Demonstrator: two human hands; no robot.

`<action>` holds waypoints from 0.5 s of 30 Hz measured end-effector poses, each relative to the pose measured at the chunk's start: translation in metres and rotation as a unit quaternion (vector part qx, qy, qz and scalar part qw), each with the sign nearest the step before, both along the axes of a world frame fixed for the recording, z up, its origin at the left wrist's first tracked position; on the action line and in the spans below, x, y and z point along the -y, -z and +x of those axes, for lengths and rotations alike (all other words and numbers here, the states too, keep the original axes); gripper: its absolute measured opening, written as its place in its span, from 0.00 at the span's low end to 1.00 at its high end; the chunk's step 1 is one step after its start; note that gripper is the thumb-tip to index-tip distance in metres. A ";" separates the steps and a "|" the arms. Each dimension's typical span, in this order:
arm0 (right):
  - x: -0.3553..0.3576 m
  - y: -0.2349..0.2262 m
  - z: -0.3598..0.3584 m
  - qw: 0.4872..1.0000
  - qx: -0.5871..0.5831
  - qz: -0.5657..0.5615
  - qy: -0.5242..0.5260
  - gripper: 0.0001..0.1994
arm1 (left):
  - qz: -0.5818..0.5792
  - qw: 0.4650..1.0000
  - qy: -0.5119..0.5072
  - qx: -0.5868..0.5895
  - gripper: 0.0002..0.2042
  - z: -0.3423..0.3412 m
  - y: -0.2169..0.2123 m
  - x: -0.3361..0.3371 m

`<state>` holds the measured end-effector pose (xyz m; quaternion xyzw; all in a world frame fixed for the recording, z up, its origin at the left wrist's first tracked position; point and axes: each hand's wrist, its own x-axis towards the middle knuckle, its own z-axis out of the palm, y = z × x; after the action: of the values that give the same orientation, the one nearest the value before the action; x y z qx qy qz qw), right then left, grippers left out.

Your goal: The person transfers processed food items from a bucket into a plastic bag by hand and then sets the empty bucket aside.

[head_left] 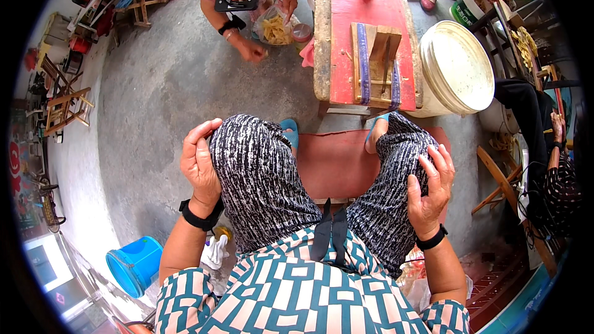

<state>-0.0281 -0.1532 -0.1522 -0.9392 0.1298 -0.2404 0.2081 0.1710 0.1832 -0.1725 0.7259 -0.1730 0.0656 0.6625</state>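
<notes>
My left hand [201, 162] rests against the outer side of my left knee, its fingers loosely bent and nothing visible in it. On my right knee lies my right hand [431, 190], empty, with its fingers apart. Both wrists wear black bands. In front of my knees stands a narrow bench with a red top [342, 43]. A wooden fixture [384, 49] with an upright block is strapped to that top by purple bands. Neither hand touches the bench. A reddish mat [334, 164] lies between my legs, beside my blue slippers [289, 127].
Ahead on the left, another person bends over a bag of yellow strips [276, 29], one hand [250, 51] low over the floor. A lidded white bucket [461, 65] adjoins the bench's right side. A blue bucket [135, 265] stands behind left. Someone else sits at far right.
</notes>
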 end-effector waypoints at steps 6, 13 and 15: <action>0.002 0.002 -0.002 1.000 0.005 0.003 0.001 0.18 | 0.002 1.000 0.000 0.005 0.14 0.002 0.003 -0.002; 0.007 0.004 -0.010 1.000 0.010 0.001 0.017 0.19 | 0.002 1.000 -0.007 0.003 0.14 0.001 0.002 -0.002; 0.008 0.004 -0.013 1.000 0.009 0.002 0.022 0.18 | 0.007 1.000 -0.011 0.000 0.14 0.002 0.002 -0.003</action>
<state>-0.0409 -0.1617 -0.1564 -0.9333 0.1493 -0.2536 0.2056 0.1728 0.1861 -0.1741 0.7321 -0.1652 0.0713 0.6569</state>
